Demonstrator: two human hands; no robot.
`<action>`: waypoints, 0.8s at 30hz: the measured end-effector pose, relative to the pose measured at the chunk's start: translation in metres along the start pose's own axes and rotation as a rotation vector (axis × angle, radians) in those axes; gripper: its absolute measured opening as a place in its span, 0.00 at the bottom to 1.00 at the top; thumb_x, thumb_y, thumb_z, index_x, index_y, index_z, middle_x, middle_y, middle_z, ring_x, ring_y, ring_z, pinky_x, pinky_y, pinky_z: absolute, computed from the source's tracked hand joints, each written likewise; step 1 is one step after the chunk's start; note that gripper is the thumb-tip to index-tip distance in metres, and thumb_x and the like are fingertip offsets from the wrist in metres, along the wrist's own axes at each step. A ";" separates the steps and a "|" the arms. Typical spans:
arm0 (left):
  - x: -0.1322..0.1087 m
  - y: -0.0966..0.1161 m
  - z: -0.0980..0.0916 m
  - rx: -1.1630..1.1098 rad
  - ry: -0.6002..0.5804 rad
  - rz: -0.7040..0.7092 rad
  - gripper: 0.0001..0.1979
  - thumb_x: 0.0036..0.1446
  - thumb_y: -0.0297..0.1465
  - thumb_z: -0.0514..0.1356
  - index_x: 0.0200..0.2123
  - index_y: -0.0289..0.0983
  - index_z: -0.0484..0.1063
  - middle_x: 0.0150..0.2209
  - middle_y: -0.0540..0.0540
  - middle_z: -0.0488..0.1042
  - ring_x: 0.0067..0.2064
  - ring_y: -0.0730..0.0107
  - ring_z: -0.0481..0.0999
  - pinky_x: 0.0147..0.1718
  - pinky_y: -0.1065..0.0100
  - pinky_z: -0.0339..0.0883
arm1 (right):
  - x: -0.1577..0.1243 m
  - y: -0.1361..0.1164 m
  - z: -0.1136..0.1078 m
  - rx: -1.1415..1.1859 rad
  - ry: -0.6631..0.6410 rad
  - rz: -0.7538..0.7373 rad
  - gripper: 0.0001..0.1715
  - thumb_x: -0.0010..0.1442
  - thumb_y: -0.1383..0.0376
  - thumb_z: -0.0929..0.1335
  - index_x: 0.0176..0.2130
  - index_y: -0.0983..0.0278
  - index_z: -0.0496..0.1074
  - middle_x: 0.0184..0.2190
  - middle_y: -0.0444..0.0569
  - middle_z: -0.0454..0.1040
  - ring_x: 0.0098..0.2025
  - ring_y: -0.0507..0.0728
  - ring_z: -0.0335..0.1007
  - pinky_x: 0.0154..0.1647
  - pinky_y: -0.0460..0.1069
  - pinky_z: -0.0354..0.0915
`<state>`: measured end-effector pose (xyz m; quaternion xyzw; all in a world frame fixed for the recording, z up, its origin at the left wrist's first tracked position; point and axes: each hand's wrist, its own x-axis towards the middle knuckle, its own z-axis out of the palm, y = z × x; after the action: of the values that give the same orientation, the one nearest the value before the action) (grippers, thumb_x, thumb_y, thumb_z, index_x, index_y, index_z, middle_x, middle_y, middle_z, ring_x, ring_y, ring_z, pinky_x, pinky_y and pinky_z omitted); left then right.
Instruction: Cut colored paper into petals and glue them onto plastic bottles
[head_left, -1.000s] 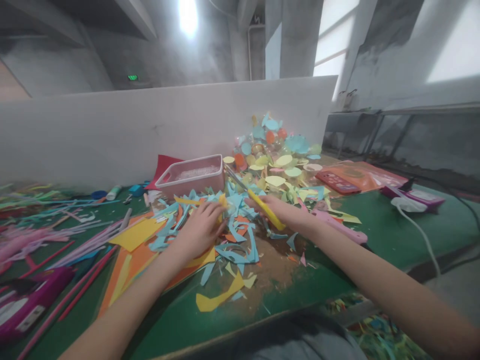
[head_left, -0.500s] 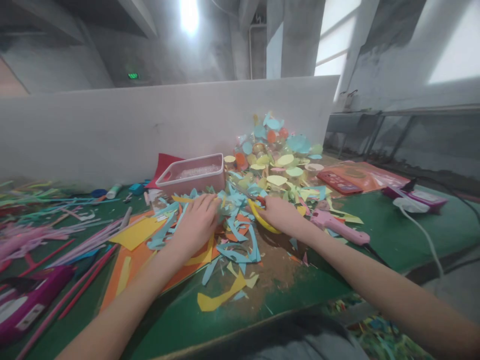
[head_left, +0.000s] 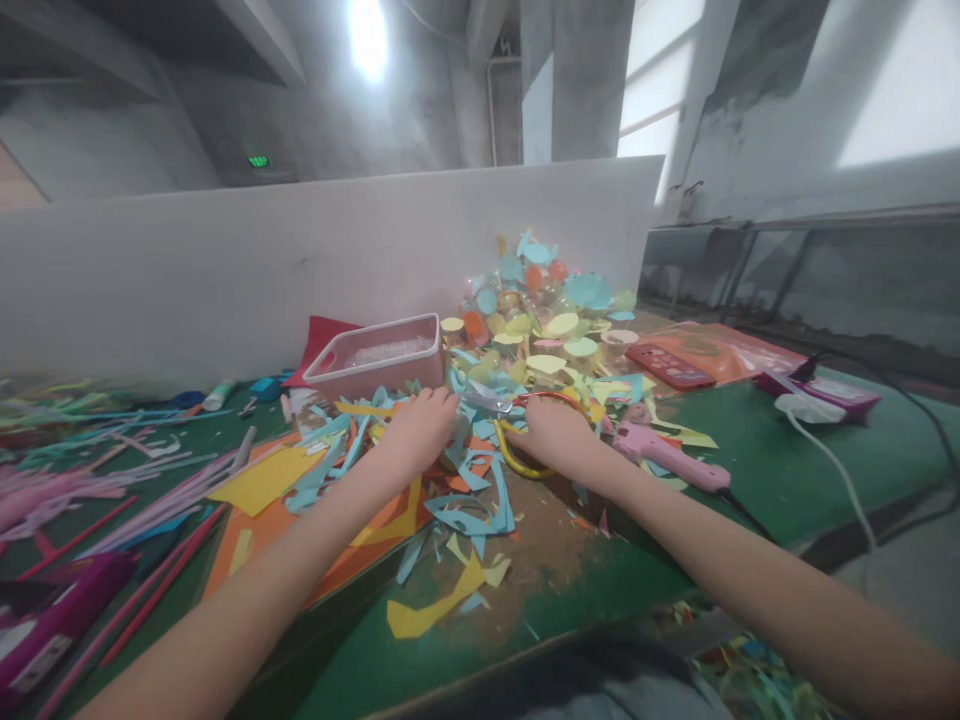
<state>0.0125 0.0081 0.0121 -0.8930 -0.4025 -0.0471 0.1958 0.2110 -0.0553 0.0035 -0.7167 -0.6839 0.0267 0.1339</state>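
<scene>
My right hand [head_left: 556, 435] is closed on a pair of scissors [head_left: 496, 402] with a red and a yellow handle. The handles stand apart, and the metal blades point left over light-blue paper scraps [head_left: 472, 515]. Close to the blade tips, my left hand [head_left: 421, 430] has its fingers bent and pressed together among the scraps, just in front of a pink plastic box [head_left: 375, 372]. Whatever its fingertips hold is hidden. Beneath that forearm lie orange paper [head_left: 326, 568] and a yellow sheet [head_left: 266, 478].
Behind the scissors rises a heap of coloured paper discs and clear rounded pieces [head_left: 551, 310]. A pink glue gun [head_left: 675, 458] and a red phone [head_left: 670, 366] lie to the right. Thin pink sticks [head_left: 169, 497] and a purple device [head_left: 60, 630] occupy the left. A white panel [head_left: 225, 270] stands behind.
The scissors' handles have spread, and their blades now show clearly. My left hand has shifted right, nearer the blades, with its fingers drawn together. The view has turned slightly.
</scene>
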 end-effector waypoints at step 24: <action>-0.052 0.021 -0.022 -0.814 0.308 -0.111 0.17 0.61 0.42 0.61 0.51 0.42 0.68 0.49 0.45 0.74 0.52 0.61 0.73 0.54 0.59 0.65 | -0.004 -0.004 -0.007 0.020 0.170 -0.364 0.20 0.70 0.71 0.57 0.54 0.69 0.71 0.52 0.56 0.75 0.54 0.63 0.67 0.57 0.53 0.61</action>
<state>-0.0053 -0.0499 0.0129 -0.8569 -0.3646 -0.3451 -0.1172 0.2078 -0.0598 0.0103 -0.5796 -0.7880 -0.0514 0.2009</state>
